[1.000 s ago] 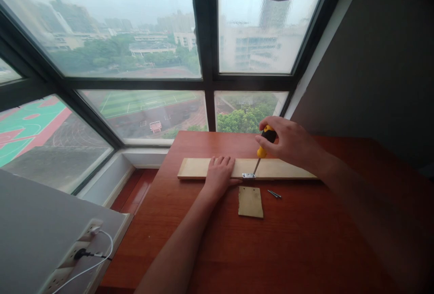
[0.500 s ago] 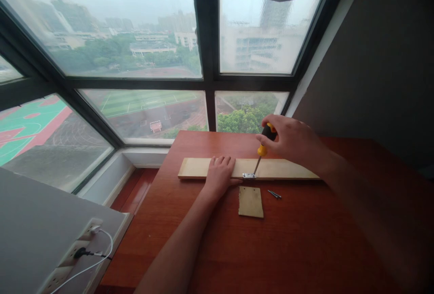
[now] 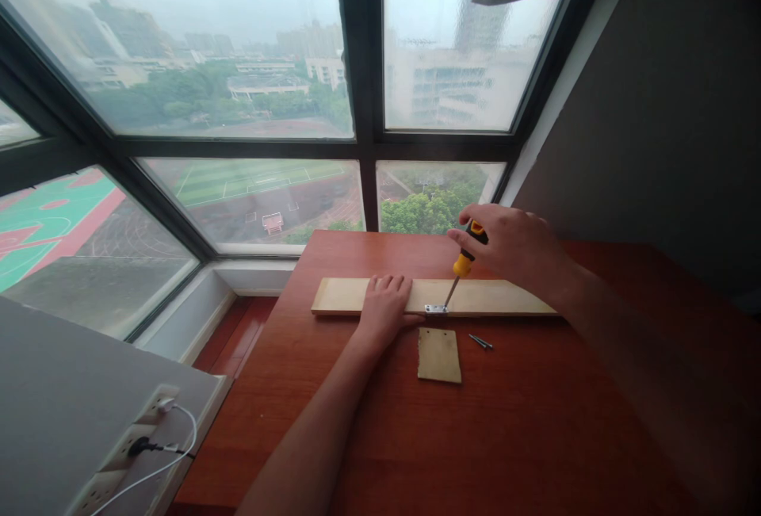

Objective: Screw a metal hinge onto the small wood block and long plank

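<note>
At a reddish table (image 3: 535, 421) by windows (image 3: 226, 64), left fingers (image 3: 388, 284) lie outstretched on a plank (image 3: 337, 295), right fingers (image 3: 467, 241) gripping a screwdriver (image 3: 462, 264).

Left hand (image 3: 385, 308) pressing pale wooden board (image 3: 338, 296) on reddish table (image 3: 428, 445); right hand (image 3: 514, 242) gripping tilted yellow-black screwdriver (image 3: 462, 264), tip at small metal plate (image 3: 436, 309) on board's near edge. Tan square piece (image 3: 439, 356) and thin metal fasteners (image 3: 481, 342) lie just nearer, apart from each other. Windows (image 3: 255, 40) beyond table, plugged-in white cable (image 3: 146, 473) lower left.
</note>
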`<action>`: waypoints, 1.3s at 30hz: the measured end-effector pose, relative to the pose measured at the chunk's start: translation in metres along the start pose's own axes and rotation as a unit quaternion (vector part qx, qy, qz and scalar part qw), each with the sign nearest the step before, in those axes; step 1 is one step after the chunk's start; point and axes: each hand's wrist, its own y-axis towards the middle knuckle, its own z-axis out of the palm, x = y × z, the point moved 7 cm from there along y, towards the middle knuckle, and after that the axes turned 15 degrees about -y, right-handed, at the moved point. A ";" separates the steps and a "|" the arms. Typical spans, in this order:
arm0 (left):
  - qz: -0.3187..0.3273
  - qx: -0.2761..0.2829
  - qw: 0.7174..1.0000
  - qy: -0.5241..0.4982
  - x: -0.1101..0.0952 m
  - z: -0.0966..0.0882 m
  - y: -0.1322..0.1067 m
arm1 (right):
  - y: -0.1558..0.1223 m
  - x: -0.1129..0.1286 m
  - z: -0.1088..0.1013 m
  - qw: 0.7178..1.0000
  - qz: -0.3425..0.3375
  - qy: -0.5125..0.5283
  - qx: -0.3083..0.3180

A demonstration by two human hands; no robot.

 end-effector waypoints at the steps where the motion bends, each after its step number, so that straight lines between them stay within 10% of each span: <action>1: 0.000 0.000 1.000 -0.001 0.000 0.000 0.000 | 0.000 0.000 0.000 1.000 -0.001 0.008 -0.001; 7: -0.002 0.003 1.000 -0.002 0.000 0.000 0.000 | -0.001 0.005 0.000 0.989 -0.067 0.125 0.034; 27: -0.005 0.006 1.000 -0.005 0.000 -0.001 0.000 | 0.001 -0.003 -0.002 1.000 0.012 -0.004 0.005; 34: -0.002 0.004 1.000 -0.004 0.000 0.000 0.000 | -0.001 0.003 0.000 0.984 -0.066 0.157 0.044; 39: -0.001 0.004 1.000 0.000 0.000 0.000 0.000 | -0.001 0.000 -0.004 0.999 -0.012 0.044 0.003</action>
